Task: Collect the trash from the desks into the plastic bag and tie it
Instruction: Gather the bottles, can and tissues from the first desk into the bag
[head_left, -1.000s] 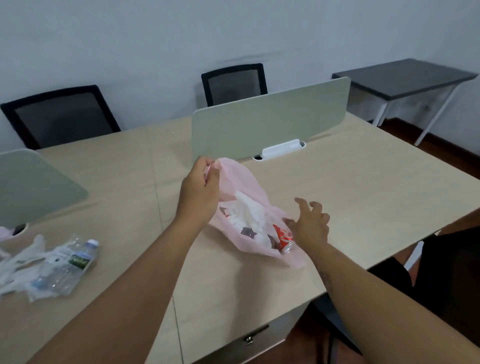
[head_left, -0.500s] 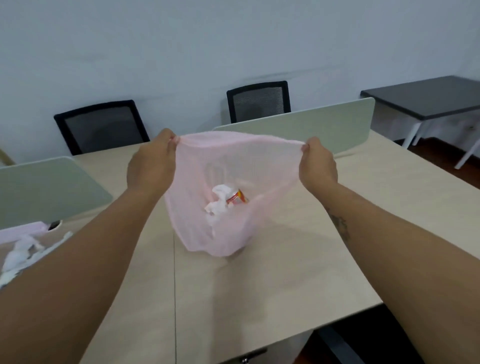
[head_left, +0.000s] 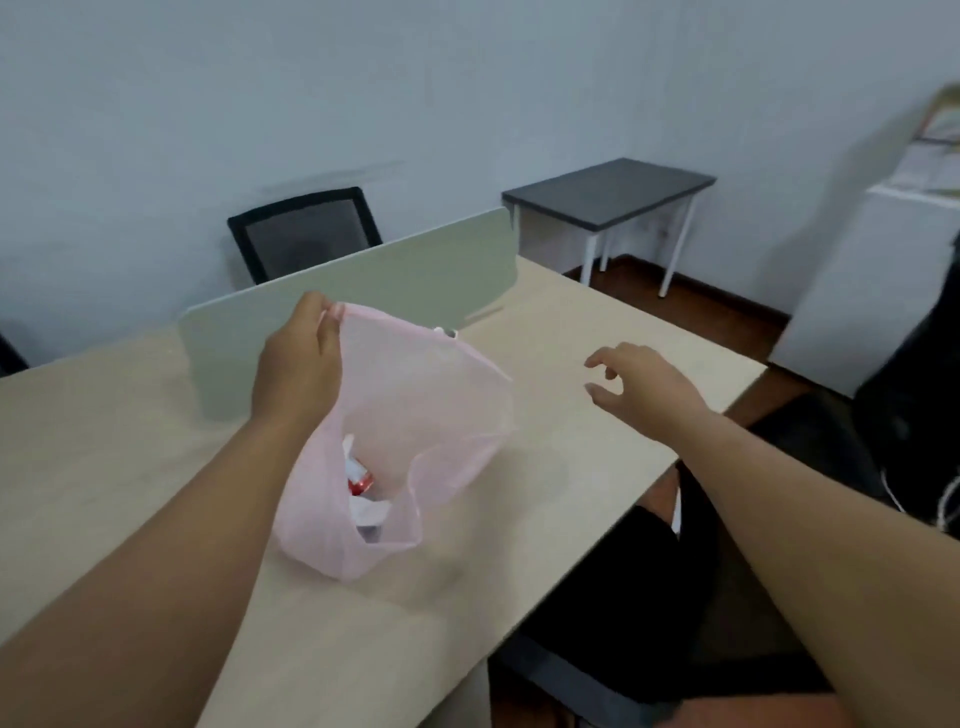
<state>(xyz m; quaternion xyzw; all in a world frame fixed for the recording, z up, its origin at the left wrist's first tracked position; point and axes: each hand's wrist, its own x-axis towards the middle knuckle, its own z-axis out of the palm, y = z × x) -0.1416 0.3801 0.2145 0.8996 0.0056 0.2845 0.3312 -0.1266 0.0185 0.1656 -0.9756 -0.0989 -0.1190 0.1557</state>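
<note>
Fingers of the left hand pinch 1 rim corner of the pink plastic bag, holding it upright on the desk so the trash stays inside, while the right hand hovers beside it, spread and empty.

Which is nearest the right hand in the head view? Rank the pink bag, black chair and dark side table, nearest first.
From the right hand:
1. Pink bag, just to its left on the desk, pinched at the rim by the left hand.
2. Dark side table, beyond it, by the wall.
3. Black chair, behind the divider, far left.
</note>
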